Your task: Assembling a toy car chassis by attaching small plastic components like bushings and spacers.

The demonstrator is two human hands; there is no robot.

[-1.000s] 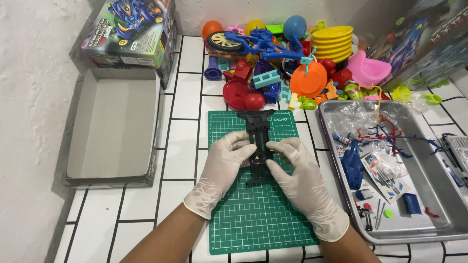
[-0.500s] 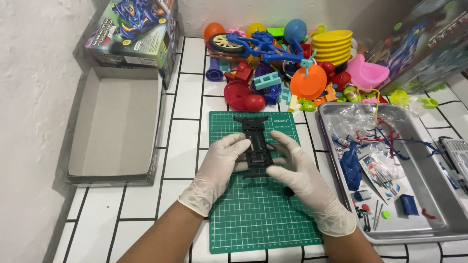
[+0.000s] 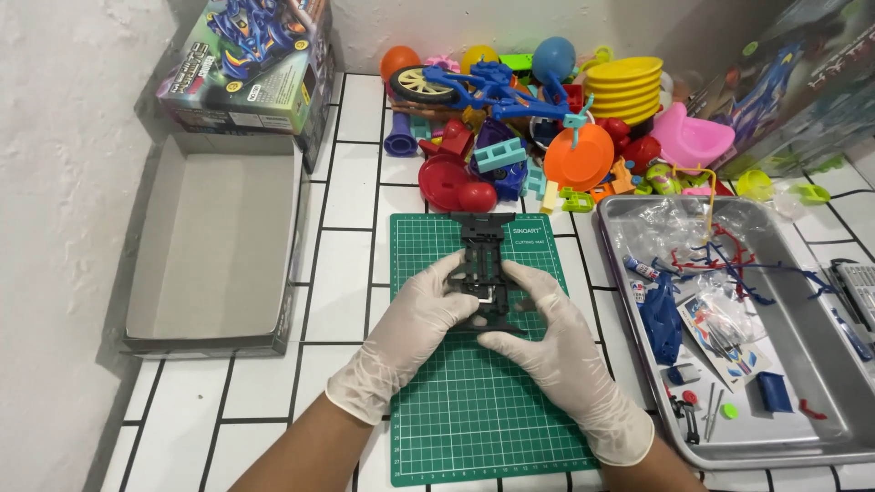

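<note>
- The left hand (image 3: 412,333), in a white disposable glove, holds the left edge of a black plastic toy-car chassis (image 3: 483,269); its grip is pressed together on that edge, thumb on top.
- The right hand (image 3: 558,344), gloved the same way, clasps the chassis from the right, fingers curled onto its near end.
- The chassis is over the upper middle of a green gridded cutting mat (image 3: 474,401), its long axis running from 12 to 6 o'clock, its far end free of both hands.
- The mat lies flat on a white tiled worktop (image 3: 346,210) with dark grout lines.
- At 9 o'clock from the mat sits an open grey cardboard box tray (image 3: 214,246); at 11 o'clock, a printed box lid with a racing-car picture (image 3: 251,64) leans against the wall.
- At 12 o'clock, a heap of colourful plastic toys (image 3: 547,128) includes a blue bicycle, balls and stacked yellow plates.
- At 3 o'clock, a shallow metal tray (image 3: 820,374) holds blue and red plastic parts, clear bags and a sticker sheet.
</note>
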